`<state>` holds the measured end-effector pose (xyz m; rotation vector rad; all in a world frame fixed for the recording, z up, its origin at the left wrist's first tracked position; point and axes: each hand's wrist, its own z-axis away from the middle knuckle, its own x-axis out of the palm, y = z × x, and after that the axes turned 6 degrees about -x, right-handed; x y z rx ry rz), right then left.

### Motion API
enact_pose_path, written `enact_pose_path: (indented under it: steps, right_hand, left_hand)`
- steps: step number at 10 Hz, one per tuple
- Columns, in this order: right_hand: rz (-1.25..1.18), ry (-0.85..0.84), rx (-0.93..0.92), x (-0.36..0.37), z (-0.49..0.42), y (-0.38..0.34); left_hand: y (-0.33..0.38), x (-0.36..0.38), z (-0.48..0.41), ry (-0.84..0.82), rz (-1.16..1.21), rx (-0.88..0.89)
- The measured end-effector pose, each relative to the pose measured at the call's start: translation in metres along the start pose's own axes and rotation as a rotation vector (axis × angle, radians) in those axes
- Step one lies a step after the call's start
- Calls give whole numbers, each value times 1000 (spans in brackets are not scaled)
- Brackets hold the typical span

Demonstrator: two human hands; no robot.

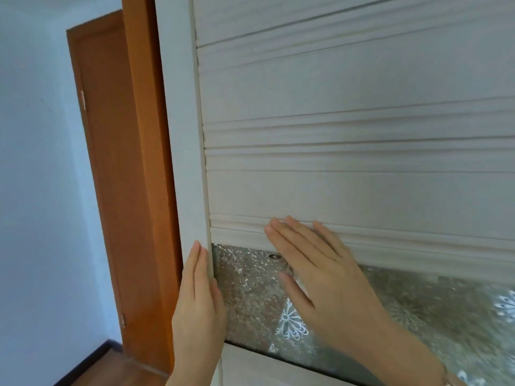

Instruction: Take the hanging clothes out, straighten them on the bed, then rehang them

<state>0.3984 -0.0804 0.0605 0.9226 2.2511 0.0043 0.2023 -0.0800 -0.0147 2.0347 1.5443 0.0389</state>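
A white wardrobe door (pixel 348 176) with ribbed panels fills most of the view, close to me. A band of frosted glass with white flower patterns (pixel 418 307) runs across its lower part. My left hand (pixel 199 307) lies flat along the door's left edge, fingers together, pointing up. My right hand (pixel 315 268) rests flat on the door face, fingers spread over the glass and the moulding above it. Neither hand holds anything. No clothes, hangers or bed are visible.
An orange-brown wooden door (pixel 111 176) and its frame (pixel 145 162) stand just left of the wardrobe. A pale blue wall (pixel 33 190) is further left, and a strip of wooden floor (pixel 117 369) shows at the bottom left.
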Motion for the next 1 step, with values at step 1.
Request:
enact_pose_path:
  steps: [1]
  right_hand:
    - [-387, -34, 107, -39, 8, 6]
  left_hand:
    - [18, -23, -5, -16, 79, -12]
